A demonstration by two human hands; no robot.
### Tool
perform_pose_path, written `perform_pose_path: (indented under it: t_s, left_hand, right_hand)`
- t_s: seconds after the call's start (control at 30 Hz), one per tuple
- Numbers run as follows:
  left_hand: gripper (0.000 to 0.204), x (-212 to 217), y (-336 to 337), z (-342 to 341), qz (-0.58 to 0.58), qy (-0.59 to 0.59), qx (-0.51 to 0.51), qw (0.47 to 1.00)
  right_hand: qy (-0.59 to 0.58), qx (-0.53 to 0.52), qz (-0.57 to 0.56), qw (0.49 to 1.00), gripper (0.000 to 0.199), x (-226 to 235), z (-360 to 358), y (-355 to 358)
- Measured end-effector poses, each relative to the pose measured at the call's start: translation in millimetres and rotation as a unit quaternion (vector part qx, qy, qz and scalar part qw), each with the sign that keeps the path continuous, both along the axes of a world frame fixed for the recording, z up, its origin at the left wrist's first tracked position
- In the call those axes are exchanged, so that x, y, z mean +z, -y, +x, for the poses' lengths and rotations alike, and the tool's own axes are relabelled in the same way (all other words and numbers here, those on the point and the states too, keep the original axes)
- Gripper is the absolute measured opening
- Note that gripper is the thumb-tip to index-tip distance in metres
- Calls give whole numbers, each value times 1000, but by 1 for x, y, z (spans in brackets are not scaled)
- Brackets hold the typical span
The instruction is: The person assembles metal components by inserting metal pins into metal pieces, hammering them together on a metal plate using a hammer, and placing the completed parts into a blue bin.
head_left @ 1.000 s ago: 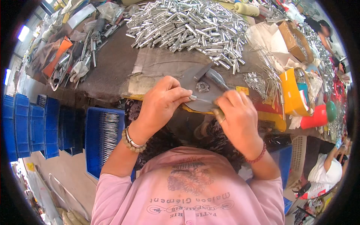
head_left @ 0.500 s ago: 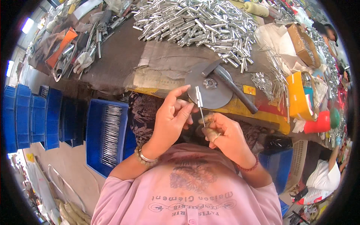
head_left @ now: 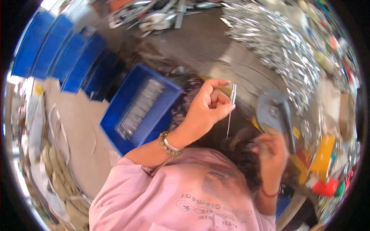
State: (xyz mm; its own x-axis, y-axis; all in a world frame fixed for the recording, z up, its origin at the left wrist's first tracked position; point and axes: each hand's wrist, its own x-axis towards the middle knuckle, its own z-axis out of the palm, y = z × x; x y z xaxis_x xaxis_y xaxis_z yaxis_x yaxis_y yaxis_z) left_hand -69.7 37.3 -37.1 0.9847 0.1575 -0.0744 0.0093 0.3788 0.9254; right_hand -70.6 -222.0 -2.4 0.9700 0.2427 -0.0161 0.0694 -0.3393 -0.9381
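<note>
My left hand [head_left: 208, 106] pinches a slim metal rod with a thicker silvery sleeve [head_left: 233, 93] between thumb and fingers. The sleeve points up and the thin shaft hangs below the fingertips. To the right, apart from the rod, my right hand [head_left: 271, 150] is smeared by motion; nothing can be made out in it. Left of my left hand stands a blue bin [head_left: 163, 102] with a row of similar thin metal rods [head_left: 140, 107] lying inside. Beyond my right hand, a grey round disc [head_left: 268, 111] lies at the bench edge with a dark-handled hammer [head_left: 287, 123] across it.
A large heap of shiny metal tubes [head_left: 277, 42] covers the bench at the far right. Several blue bins [head_left: 50, 46] are stacked at the left. A yellow container [head_left: 323, 156] and a red jar [head_left: 325, 188] sit at the right. Loose metal parts [head_left: 162, 17] lie at the back.
My right hand has let go of the rod's thin shaft and moved right. The left hand keeps the rod. The view has swung left, bringing the blue bin nearer the middle.
</note>
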Motion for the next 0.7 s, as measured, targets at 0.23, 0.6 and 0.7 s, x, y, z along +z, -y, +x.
perform_pose_path:
  t_s: [0.23,0.6,0.7]
  left_hand:
    - [59,-85,-144,-53,154,-149,294,932]
    - [62,-261,-280,-108,201,-346,409,820]
    - [60,-278,-304,-94,224,-353,410,811]
  right_hand:
    - [-10,-101,57,993,32,-14,31,16]
    - [-5,-127,81,989,35,-23,33,17]
    - [-1,-121,82,989,35,-24,33,18]
